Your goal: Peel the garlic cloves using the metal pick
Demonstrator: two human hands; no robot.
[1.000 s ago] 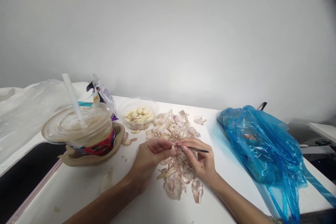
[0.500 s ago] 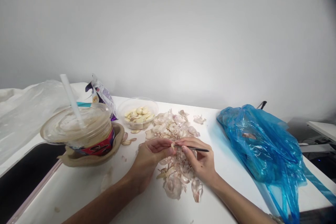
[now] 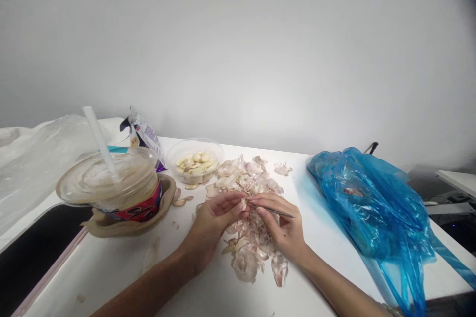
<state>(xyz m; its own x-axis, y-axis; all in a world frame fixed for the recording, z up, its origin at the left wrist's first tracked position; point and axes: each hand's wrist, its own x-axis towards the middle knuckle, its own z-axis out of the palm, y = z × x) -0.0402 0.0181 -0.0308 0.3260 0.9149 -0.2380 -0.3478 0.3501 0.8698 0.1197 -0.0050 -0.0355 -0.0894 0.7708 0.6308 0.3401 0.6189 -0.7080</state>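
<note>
Between the thumb and fingers of my left hand a small garlic clove is pinched. My right hand grips a thin, dark metal tool, slim like a small knife, with its tip at the clove; its exact kind is hard to make out. Both hands are over a heap of papery garlic skins. Behind my left hand stands a clear plastic bowl holding several peeled cloves. A few loose cloves lie on the table to the left of that hand.
At the left, a lidded plastic cup with a straw sits in a brown carrier, beside a black-screened device. A purple snack packet stands behind. A blue plastic bag fills the right side of the white table.
The tool in my right hand has turned slightly, its rear end tipping lower. More of the pale clove shows at my left fingertips. Both hands stay in nearly the same place.
</note>
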